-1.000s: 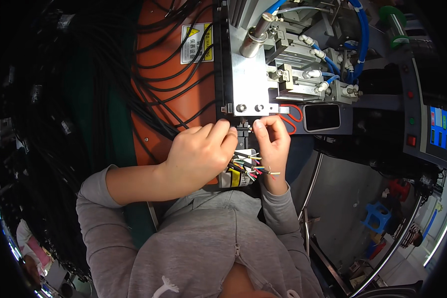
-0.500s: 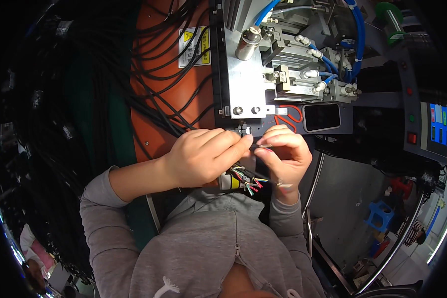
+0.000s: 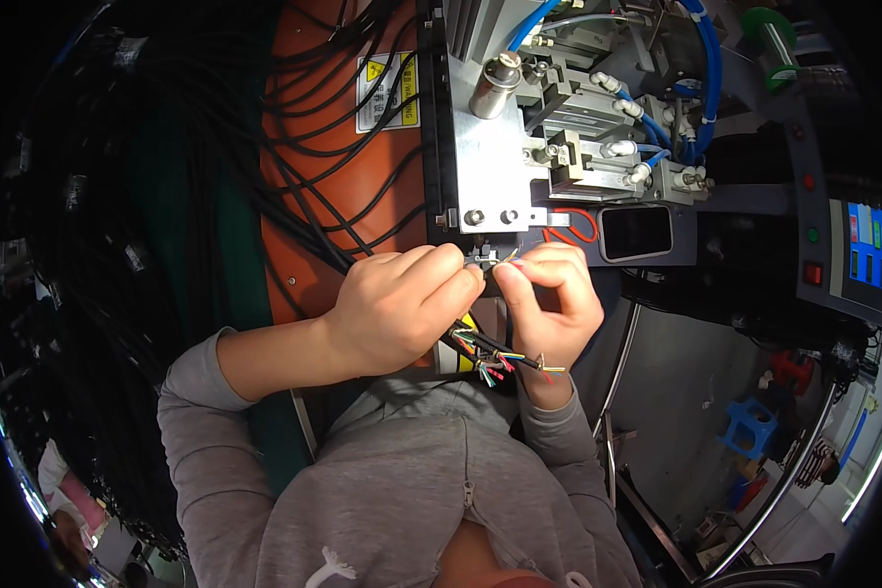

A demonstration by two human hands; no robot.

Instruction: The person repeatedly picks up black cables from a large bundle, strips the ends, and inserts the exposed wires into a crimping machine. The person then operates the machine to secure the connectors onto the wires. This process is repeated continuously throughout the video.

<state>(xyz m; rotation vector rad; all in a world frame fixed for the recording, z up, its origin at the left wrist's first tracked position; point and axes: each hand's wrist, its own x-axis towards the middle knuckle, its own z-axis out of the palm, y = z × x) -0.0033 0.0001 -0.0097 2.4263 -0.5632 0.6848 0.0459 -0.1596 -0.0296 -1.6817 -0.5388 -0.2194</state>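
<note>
Below the metal machine block (image 3: 485, 167), both hands (image 3: 402, 304) (image 3: 549, 294) pinch thin coloured wires (image 3: 495, 358), black cables (image 3: 216, 147) crowding the left

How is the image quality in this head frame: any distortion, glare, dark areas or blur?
Head view: strong fisheye bending, black corners; left cable mass underexposed; metal plate brightly lit with mild glare; both hands, left hand and right hand, sharp, evenly lit.

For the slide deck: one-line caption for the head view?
Both hands, left and right, pinch thin wires beneath a metal machine block.
</note>
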